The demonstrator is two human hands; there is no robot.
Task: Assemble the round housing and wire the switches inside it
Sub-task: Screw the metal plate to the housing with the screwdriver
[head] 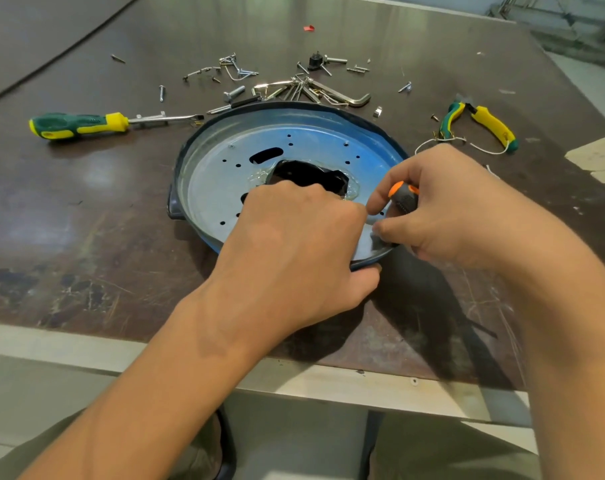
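The round housing (pixel 294 133), a shallow blue-rimmed metal dish with drilled holes and a black cut-out in its middle, lies on the dark table. My left hand (pixel 294 244) grips its near rim, thumb under the edge and fingers curled inside the dish. Just to the right, my right hand (pixel 443 209) holds a small screwdriver with an orange and black handle (pixel 403 197), upright over the near right part of the dish. Its tip is hidden behind my fingers. No switches or wires show inside the housing.
A green and yellow screwdriver (pixel 82 124) lies to the left. Loose screws (pixel 231 69), hex keys (pixel 315 91) and a small black part (pixel 315 61) are scattered behind the housing. Yellow-handled pliers (pixel 481 124) with white wire lie at right. The table's front edge (pixel 190 355) runs below my wrists.
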